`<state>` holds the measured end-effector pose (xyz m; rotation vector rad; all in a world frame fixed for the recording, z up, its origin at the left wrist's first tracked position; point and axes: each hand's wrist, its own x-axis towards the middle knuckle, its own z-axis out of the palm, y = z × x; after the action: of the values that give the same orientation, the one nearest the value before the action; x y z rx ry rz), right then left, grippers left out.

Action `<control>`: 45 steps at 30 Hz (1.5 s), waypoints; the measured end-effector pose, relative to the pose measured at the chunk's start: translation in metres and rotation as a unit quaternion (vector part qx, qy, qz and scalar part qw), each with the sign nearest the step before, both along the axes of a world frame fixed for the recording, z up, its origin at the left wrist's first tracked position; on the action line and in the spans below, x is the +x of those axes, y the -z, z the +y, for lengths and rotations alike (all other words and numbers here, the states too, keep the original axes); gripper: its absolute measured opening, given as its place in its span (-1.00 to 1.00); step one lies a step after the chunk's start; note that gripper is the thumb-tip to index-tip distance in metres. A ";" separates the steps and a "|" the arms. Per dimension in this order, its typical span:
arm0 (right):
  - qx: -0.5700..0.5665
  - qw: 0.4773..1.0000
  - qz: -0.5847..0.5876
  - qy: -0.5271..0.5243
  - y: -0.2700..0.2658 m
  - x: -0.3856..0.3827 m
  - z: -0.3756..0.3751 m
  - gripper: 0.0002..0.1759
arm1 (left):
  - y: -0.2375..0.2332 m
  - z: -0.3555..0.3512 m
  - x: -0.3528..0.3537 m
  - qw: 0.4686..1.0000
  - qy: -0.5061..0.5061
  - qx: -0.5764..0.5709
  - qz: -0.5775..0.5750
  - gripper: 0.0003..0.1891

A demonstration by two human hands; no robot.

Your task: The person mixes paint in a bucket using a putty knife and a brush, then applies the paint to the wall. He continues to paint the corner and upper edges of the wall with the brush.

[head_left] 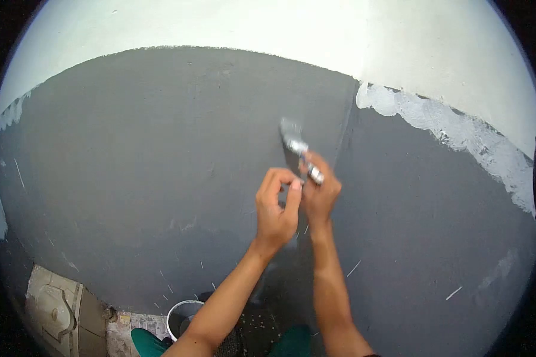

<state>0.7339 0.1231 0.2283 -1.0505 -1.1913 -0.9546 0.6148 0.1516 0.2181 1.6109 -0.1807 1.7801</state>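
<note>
My right hand [321, 193] is closed around the handle of a paintbrush [296, 143]. The brush points up and left, its bristles blurred against the grey wall [178, 131] left of the corner. White paint coats its ferrule and handle end. Just left of it, my left hand [277, 208] has its fingers curled, with thumb and index finger brought close together by the right hand. Whatever may be between those fingertips is too small to make out.
White paint [423, 113] lies in a rough band along the right wall's upper edge. Below, a white-rimmed bucket [187, 302] stands near my legs in green cloth [146, 342]. A beige plastic box [56, 309] sits at lower left on the floor [122, 336].
</note>
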 end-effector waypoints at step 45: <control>0.002 0.999 0.022 -0.038 0.030 0.022 -0.020 -0.55 | 0.104 -0.016 0.022 0.984 -0.007 -0.151 0.090 -0.85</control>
<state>0.7564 0.1029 0.1983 -1.0115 -1.1848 -0.8701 0.6367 0.1356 0.1137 1.5401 0.1778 1.5740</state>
